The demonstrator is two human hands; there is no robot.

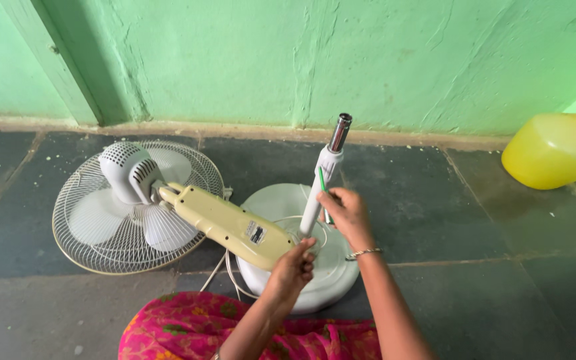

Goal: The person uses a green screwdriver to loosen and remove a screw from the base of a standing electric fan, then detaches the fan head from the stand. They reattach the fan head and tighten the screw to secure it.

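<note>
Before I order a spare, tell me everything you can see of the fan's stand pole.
The stand pole is a white tube, plastic-looking, with a shiny chrome inner rod sticking out of a white collar at its top. It rises tilted from the round white base on the dark floor. The right hand holds it mid-height along with a thin green tool. The left hand is near its foot.

A single head-worn camera looks steeply down and forward from close above the seated person's lap, facing the dark stone floor (435, 200) and rough green plastered wall (368, 60)
</note>
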